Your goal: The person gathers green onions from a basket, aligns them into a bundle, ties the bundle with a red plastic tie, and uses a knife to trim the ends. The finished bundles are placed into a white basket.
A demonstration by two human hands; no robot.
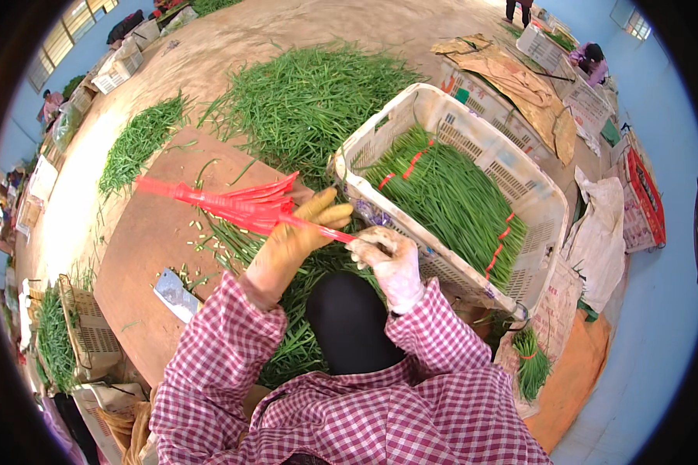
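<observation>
My left hand (pixel 302 224), in a yellow glove, holds a bundle of red plastic ties (pixel 238 206) near its gathered end; its fingers are partly extended, and its exact grip is hidden. The bundle's far end is blurred. One red strip (pixel 320 228) runs across that hand to my right hand (pixel 387 253), whose stained white glove pinches the strip's end. Just beyond the right hand, a white plastic crate (pixel 360 180) contains long green leafy stalks (pixel 448 197), bound with red ties. Below the left hand, loose green stalks (pixel 296 343) lie around my lap.
A cleaver (pixel 176 293) lies on the brown board (pixel 151 244) among cut stalk ends. Loose greens (pixel 320 99) are heaped beyond. A tied bunch (pixel 531 363) rests on a sack at right. Another crate (pixel 90 337) stands at left. Other people (pixel 590 61) are farther off.
</observation>
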